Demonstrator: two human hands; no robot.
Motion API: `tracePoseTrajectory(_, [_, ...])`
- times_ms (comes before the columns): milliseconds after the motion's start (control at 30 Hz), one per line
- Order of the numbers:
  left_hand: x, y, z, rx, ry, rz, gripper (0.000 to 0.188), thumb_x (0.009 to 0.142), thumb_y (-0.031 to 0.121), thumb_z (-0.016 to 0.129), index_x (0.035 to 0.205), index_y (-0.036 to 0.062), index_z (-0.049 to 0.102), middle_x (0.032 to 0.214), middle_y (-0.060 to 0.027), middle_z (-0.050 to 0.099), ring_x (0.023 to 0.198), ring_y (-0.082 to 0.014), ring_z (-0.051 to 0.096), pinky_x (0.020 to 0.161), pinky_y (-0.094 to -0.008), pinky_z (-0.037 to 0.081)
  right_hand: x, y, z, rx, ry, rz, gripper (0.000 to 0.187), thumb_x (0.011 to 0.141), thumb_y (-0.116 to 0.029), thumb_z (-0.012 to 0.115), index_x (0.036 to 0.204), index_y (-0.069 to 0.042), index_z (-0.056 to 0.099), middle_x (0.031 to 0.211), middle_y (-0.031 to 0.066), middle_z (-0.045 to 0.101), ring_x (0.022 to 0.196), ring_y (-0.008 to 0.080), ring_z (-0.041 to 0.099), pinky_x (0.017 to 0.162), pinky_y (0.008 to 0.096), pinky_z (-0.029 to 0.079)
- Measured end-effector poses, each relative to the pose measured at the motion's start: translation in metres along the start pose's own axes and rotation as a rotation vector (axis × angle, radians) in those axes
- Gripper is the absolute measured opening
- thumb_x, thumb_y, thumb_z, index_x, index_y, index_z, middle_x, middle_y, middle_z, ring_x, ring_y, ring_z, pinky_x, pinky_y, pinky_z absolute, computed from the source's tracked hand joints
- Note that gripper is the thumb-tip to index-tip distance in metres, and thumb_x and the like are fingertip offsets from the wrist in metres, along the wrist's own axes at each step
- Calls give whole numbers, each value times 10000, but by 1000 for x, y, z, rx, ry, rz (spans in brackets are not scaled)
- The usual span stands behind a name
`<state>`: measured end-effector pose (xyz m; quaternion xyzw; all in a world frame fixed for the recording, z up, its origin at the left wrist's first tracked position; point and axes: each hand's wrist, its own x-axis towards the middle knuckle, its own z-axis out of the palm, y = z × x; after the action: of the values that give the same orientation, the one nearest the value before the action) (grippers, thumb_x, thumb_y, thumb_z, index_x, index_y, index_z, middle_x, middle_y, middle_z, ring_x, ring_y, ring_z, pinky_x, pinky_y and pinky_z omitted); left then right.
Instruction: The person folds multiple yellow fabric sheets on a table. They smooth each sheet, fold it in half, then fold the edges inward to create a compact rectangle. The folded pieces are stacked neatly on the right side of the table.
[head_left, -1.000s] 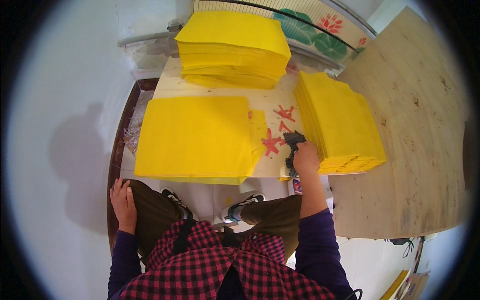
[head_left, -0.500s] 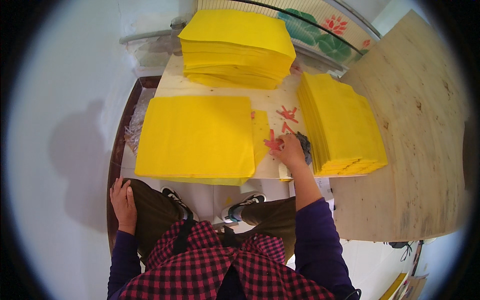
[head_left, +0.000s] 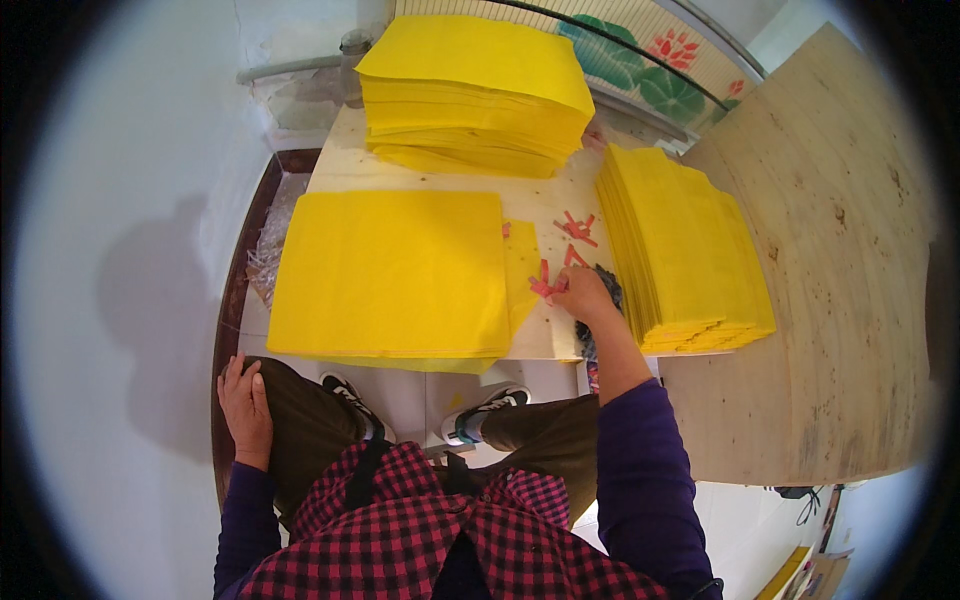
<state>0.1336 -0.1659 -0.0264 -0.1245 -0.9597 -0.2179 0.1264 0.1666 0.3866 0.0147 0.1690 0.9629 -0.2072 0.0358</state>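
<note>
On the tabletop, my right hand is closed in a pinch at the end of a small pile of red strips. Its fingertips seem to grip one strip, though the hand partly hides it. Beside and partly under that hand lies a dark grey crumpled cloth. My left hand rests flat on my left thigh with its fingers stretched out and nothing in it. Left of the red strips is a neat stack of yellow sheets, and a loose yellow piece sticks out from its right side.
Farther back stands a taller yellow stack; another yellow stack lies along the right. More red strips are scattered on the wooden table. A large wooden board is to the right, and a glass jar stands at the back left.
My right hand has shifted slightly right, and its forearm has swung right too. The red strips by its fingertips have moved a little. My left hand stays on my thigh.
</note>
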Motion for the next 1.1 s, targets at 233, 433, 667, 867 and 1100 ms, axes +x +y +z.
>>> tracePoseTrajectory(233, [1, -1, 0, -3, 5, 12, 331, 1007, 264, 425, 1153, 44, 625, 1376, -126, 501, 1313, -307, 409, 1128, -453, 230, 5, 7, 7, 115, -53, 7, 230, 663, -138, 783, 804, -39, 631, 844, 152, 658, 804, 303, 638, 679, 397, 490])
tracePoseTrajectory(433, [0, 0, -1, -3, -9, -19, 328, 1005, 261, 429, 1151, 44, 626, 1383, -123, 497, 1316, -303, 408, 1129, -455, 224, 3, 12, 4, 269, -6, -5, 209, 711, -88, 725, 879, 9, 647, 730, 98, 625, 667, 174, 611, 592, 324, 484])
tracePoseTrajectory(667, [1, 2, 0, -10, -10, -15, 316, 1002, 248, 435, 1155, 46, 624, 1385, -126, 495, 1315, -303, 410, 1127, -468, 218, 13, 8, -9, 620, -21, 283, 280, 804, -139, 710, 1030, 3, 625, 836, 81, 636, 665, 148, 613, 564, 299, 513])
tracePoseTrajectory(867, [2, -1, 1, 0, -23, -13, 314, 1003, 245, 432, 1153, 45, 623, 1386, -127, 492, 1303, -309, 422, 1126, -472, 219, 15, -14, -1, 472, 44, 273, 386, 782, -213, 748, 1055, 16, 599, 794, 90, 647, 680, 157, 628, 563, 297, 507])
tracePoseTrajectory(1100, [1, 1, 0, 16, -21, 0, 309, 1003, 238, 433, 1164, 47, 616, 1390, -124, 488, 1303, -302, 422, 1126, -473, 220, 30, -15, 23, -29, 340, 157, 531, 715, -432, 787, 921, 32, 631, 739, 129, 667, 621, 221, 657, 516, 349, 502])
